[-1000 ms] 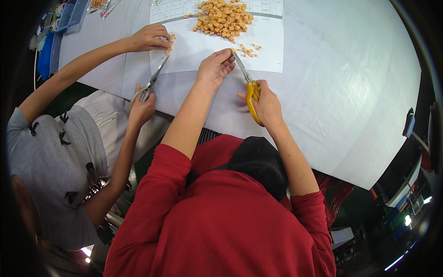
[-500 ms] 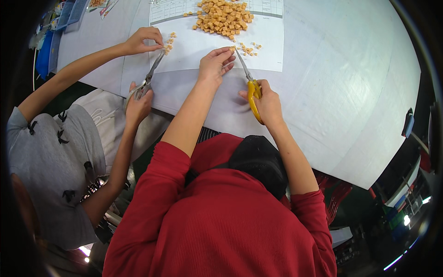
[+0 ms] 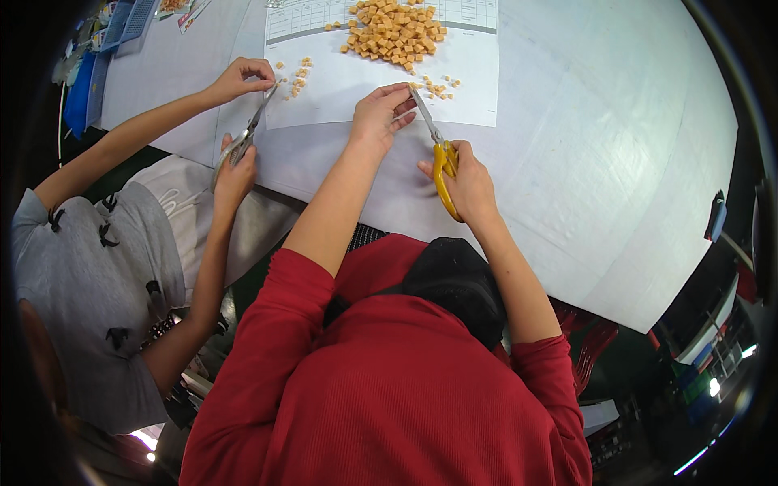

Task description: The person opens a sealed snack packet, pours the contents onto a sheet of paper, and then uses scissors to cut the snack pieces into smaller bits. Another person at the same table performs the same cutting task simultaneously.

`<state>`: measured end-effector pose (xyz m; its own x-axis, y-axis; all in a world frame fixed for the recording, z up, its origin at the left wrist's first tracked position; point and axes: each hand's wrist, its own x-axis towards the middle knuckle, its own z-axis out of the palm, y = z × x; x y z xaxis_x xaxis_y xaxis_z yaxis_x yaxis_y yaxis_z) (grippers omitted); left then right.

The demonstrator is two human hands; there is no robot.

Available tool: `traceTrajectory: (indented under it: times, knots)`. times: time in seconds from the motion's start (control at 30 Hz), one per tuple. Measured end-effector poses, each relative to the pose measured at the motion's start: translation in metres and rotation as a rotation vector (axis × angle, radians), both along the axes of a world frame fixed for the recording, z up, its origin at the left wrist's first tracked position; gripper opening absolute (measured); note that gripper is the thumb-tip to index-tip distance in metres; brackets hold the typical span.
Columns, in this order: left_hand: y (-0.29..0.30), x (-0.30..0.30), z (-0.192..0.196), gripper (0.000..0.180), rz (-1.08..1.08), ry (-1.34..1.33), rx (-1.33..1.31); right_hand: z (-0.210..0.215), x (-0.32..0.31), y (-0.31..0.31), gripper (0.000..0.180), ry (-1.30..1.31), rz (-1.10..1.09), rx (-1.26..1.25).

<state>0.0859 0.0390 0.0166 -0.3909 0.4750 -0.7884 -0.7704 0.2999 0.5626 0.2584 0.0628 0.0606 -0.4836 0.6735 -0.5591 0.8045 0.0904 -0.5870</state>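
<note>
My left hand is closed in a pinch over the white sheet, thumb and forefinger on a small orange cube that the fingertips mostly hide. A pair of scissors with yellow handles is in my right hand, fingers through the loops. The tips of its metal blades meet my left fingertips at the cube. Just right of there lie several tiny cut orange pieces. Beyond them rises a heap of larger orange cubes on the printed paper sheet.
At my left, a person in a grey top holds metal scissors near another scatter of small pieces. Blue baskets stand at the far left. The pale table extends right, where a dark blue object sits at its edge.
My scissors' blades have shifted slightly at my left fingertips; my hands hardly move. The neighbour's hands and scissors have moved left, away from the small pieces.
</note>
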Motion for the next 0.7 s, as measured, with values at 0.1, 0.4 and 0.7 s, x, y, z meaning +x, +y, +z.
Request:
traceTrajectory:
  times: [0.1,0.4,0.7]
  knots:
    - [0.0002,0.003,0.0023,0.022,0.013,-0.003,0.018,0.0006,-0.0006,0.0006,0.07,-0.003,-0.013,-0.022]
    - [0.0011,0.0046,0.001,0.023,-0.003,-0.008,0.007,-0.0023,0.0027,0.0023,0.069,0.004,-0.042,-0.057]
    - [-0.0033,-0.0049,-0.0011,0.024,-0.029,0.075,0.061,0.0054,0.0054,0.0016,0.069,0.007,-0.012,-0.019]
